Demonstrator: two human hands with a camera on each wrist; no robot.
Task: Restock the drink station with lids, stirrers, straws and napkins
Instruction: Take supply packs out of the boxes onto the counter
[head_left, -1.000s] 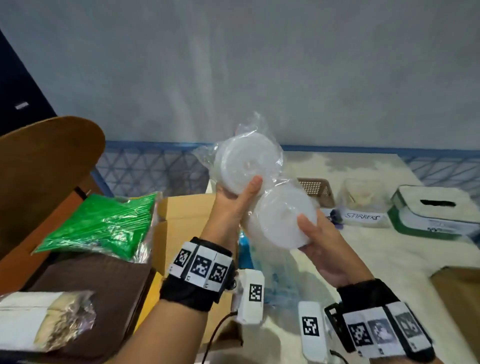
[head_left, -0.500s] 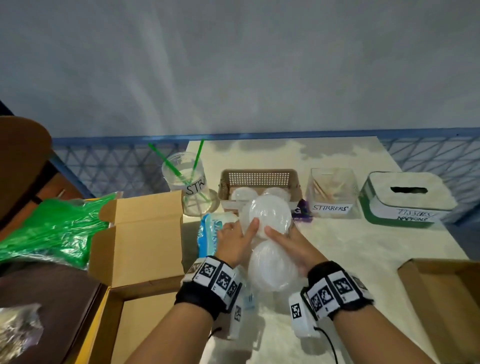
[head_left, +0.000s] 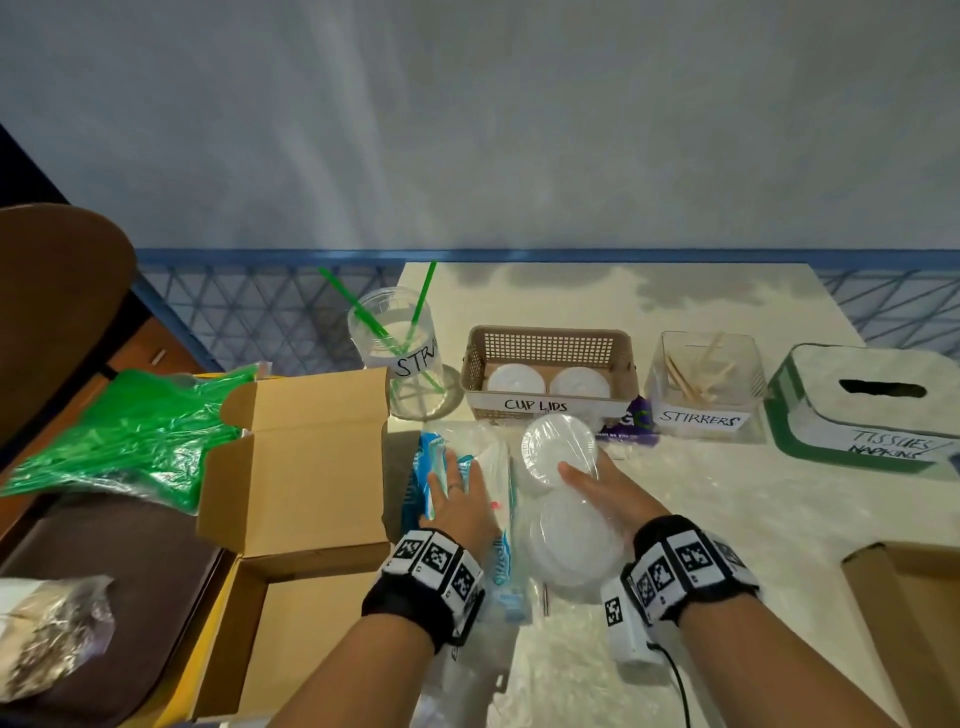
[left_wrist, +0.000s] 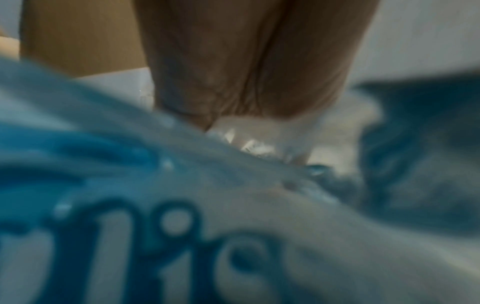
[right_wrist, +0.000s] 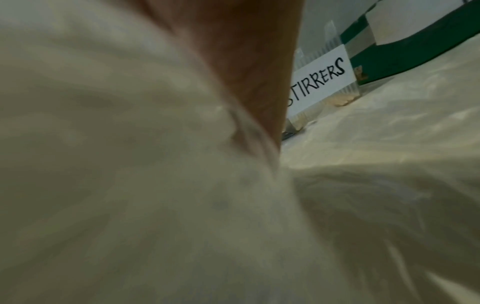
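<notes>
Pale marbled table (head_left: 727, 519) against a grey wall; blue lattice rail behind. Landmark for all positions: the basket (head_left: 550, 343) labelled CUP LIDS.

Far left of the basket: green bag of straws (head_left: 119, 431) lying on a dark chair seat, off the table. Nearer, an open cardboard box (head_left: 296, 467). Just left of the basket: clear straw jar (head_left: 400, 358), only a few green straws in it.

In front of the basket, to the left: left hand (head_left: 457, 499), fingers spread and flat, pressing on a blue-printed napkin pack (head_left: 431, 478). The left wrist view shows the palm on blue wrapper; nothing pinched.

Directly in front of the basket: clear bag of lids (head_left: 561, 467), lying on the table, one stack end tipped up toward the basket. Right hand (head_left: 608, 493) rests against the bag's right side, fingers mostly straight; whether the thumb curls under, cannot tell. Basket holds two lids already.

Right of the basket: stirrer tub (head_left: 704, 379), then green tissue box (head_left: 862, 405).

Risks, judged:
- Bag is slick and loose. With only a flat palm on it, the stacks may roll or slide toward the table edge.
- Opening the bag one-handed could spill lids across the table.
- The tipped stack end sits close to the basket front; a push could shove the basket into the jar.
</notes>
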